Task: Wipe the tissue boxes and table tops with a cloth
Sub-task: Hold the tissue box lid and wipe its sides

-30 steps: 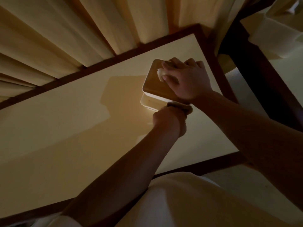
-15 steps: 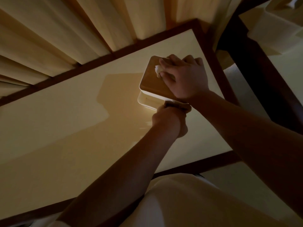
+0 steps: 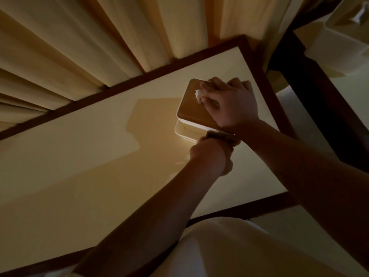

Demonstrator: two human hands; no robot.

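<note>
The tissue box (image 3: pixel 190 110) stood toward the far right corner of the table (image 3: pixel 99 156), its wooden lid shut over a pale body. We judged its long axis to run crosswise, toward the table's right edge, though a hand covered too much of the lid to be sure. What it held was hidden. Only a white wad (image 3: pixel 198 94) showed at the lid's middle, and we could not tell whether that was a tissue.

The right hand (image 3: pixel 233 104) lay on top of the lid with its fingers bent, the tips pinching that white wad, so the box was pinned from above. The left hand (image 3: pixel 209 154) was the nearer one to the unwiped side. It sat just on our side of the box, fist curled round a brownish cloth (image 3: pixel 220 135) that touched the box's near wall, close to its right end. The box therefore lay straight ahead of the cloth, and we reckoned the coming stroke would have to slide sideways along that wall, not push into it, lest the box skid under the holding hand.

Beyond the table's dark frame (image 3: pixel 179 65) hung pleated curtains (image 3: pixel 79 47). Well apart to the right stood a second table (image 3: pixel 351 88) bearing a pale boxy thing (image 3: pixel 339 43), perhaps another tissue box.
</note>
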